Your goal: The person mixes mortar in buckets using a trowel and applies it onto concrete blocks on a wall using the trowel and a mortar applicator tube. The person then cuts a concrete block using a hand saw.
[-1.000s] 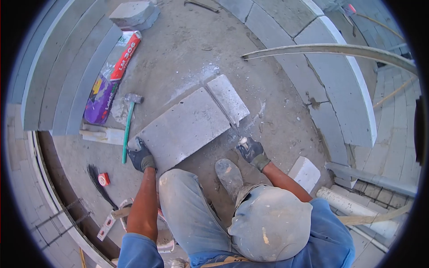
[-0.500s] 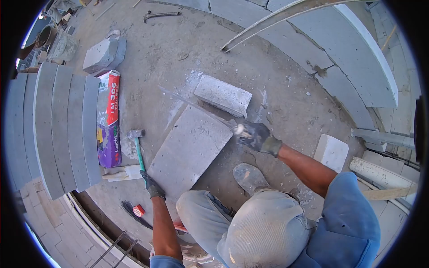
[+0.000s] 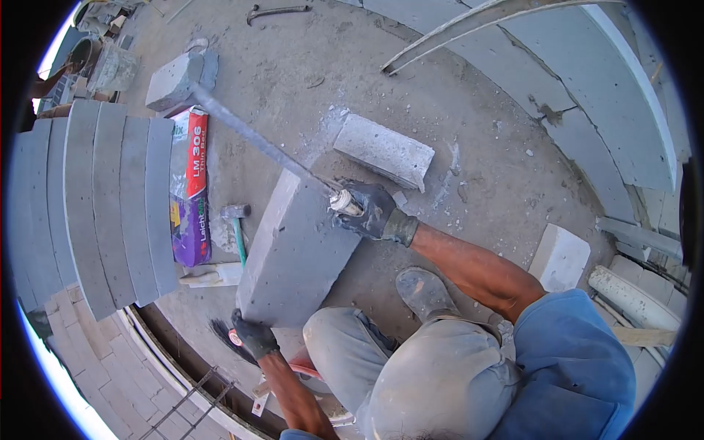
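Note:
My right hand [image 3: 378,213], gloved, is closed around the pale handle of a handsaw [image 3: 257,139]. The long blade points up and to the left, over the far end of a large grey aerated concrete block [image 3: 312,253]. My gloved left hand [image 3: 254,336] grips the near left corner of that block, whose long side face now shows. Beyond it lies a smaller cut piece of block [image 3: 385,149]. Just left of the large block is a hammer [image 3: 238,229] with a green handle. A red tape measure [image 3: 235,336] and a dark brush [image 3: 226,339] show beside my left hand.
A row of stacked blocks [image 3: 103,209] stands left, beside a bag of thin-bed mortar [image 3: 192,194]. Another block [image 3: 174,82] sits behind. A block wall [image 3: 565,95] curves along the right. A white offcut [image 3: 561,257] lies near my right elbow; a claw hammer [image 3: 279,11] lies far off.
My left hand has moved down the block's side to its near corner, and the block has tipped or turned. My right hand has carried the saw left, its blade lifted from the block's far edge.

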A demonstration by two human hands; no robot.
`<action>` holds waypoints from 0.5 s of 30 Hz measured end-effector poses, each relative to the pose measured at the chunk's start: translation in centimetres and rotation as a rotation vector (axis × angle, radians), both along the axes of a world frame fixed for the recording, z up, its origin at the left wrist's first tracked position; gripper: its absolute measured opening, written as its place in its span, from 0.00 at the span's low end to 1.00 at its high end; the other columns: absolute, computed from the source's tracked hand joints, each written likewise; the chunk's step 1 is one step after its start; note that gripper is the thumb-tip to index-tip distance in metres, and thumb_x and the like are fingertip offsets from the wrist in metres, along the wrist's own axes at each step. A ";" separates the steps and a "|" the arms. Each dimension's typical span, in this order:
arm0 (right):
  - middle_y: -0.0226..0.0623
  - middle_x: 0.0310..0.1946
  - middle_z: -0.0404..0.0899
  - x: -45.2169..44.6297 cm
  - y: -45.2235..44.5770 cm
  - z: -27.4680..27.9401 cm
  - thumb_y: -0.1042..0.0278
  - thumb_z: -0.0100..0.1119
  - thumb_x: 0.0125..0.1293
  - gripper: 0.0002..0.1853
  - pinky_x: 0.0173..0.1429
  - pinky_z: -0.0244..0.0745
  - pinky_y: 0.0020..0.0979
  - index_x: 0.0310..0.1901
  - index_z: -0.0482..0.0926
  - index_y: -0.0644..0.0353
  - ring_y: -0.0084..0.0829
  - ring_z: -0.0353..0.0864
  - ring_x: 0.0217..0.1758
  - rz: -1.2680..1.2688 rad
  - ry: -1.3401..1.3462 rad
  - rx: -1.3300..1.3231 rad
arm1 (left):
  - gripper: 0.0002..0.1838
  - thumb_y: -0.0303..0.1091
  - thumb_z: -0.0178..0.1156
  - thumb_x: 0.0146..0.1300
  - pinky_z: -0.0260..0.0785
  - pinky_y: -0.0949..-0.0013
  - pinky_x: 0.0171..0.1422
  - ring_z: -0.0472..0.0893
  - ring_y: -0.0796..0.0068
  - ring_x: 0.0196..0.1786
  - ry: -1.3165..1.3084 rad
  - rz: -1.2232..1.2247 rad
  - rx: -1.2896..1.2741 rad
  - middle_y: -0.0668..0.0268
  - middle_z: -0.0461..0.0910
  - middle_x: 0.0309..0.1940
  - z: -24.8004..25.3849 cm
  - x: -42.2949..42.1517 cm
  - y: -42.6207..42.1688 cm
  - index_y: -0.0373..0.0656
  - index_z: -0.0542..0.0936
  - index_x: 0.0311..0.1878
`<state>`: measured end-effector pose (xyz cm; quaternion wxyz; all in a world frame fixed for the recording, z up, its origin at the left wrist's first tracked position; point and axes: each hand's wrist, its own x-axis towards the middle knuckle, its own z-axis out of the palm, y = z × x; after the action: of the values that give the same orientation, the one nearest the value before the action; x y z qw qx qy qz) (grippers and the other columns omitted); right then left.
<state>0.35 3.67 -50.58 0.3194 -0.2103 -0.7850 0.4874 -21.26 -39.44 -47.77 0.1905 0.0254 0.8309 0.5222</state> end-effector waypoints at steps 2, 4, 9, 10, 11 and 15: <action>0.48 0.48 0.84 0.2 0.0 1.1 0.56 0.75 0.53 0.29 0.57 0.79 0.42 0.56 0.79 0.58 0.50 0.84 0.51 0.129 -0.069 -0.177 | 0.19 0.27 0.51 0.68 0.73 0.65 0.59 0.78 0.67 0.54 0.144 0.103 0.011 0.56 0.78 0.56 3.8 2.7 2.3 0.37 0.74 0.61; 0.49 0.48 0.84 2.1 0.9 2.8 0.57 0.74 0.54 0.33 0.55 0.80 0.42 0.61 0.75 0.61 0.50 0.84 0.50 0.238 -0.199 -0.343 | 0.20 0.31 0.51 0.69 0.72 0.62 0.61 0.77 0.66 0.56 0.193 0.158 0.011 0.56 0.76 0.58 5.0 3.8 3.6 0.38 0.73 0.63; 0.46 0.41 0.85 8.6 1.2 6.3 0.59 0.71 0.60 0.28 0.43 0.82 0.40 0.59 0.75 0.64 0.46 0.87 0.41 0.081 -0.057 0.183 | 0.28 0.49 0.47 0.73 0.63 0.57 0.70 0.73 0.63 0.64 0.147 0.181 0.077 0.57 0.74 0.61 5.0 6.7 1.6 0.37 0.72 0.65; 0.46 0.41 0.85 10.0 1.0 7.4 0.59 0.71 0.60 0.28 0.43 0.82 0.40 0.59 0.75 0.64 0.46 0.87 0.41 0.072 -0.062 0.182 | 0.29 0.50 0.47 0.73 0.64 0.57 0.70 0.73 0.63 0.63 0.247 0.103 -0.026 0.57 0.74 0.61 5.0 7.3 0.6 0.36 0.72 0.65; 0.45 0.40 0.86 11.4 0.6 8.4 0.58 0.71 0.62 0.27 0.43 0.81 0.39 0.58 0.75 0.64 0.46 0.87 0.40 0.066 -0.113 0.037 | 0.32 0.53 0.44 0.76 0.61 0.59 0.73 0.71 0.64 0.66 0.246 -0.109 -0.147 0.57 0.71 0.66 4.8 7.5 -1.3 0.36 0.69 0.69; 0.45 0.38 0.86 13.3 1.2 13.0 0.55 0.67 0.66 0.26 0.41 0.81 0.38 0.58 0.74 0.64 0.45 0.88 0.37 0.023 -0.183 -0.172 | 0.29 0.45 0.42 0.81 0.53 0.67 0.78 0.68 0.70 0.71 -0.039 0.314 -0.052 0.61 0.63 0.75 3.7 8.1 1.6 0.37 0.60 0.77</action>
<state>13.69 4.82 -37.60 0.2215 -0.2714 -0.7687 0.5352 -13.15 -37.85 -44.07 0.1230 -0.1198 0.8339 0.5244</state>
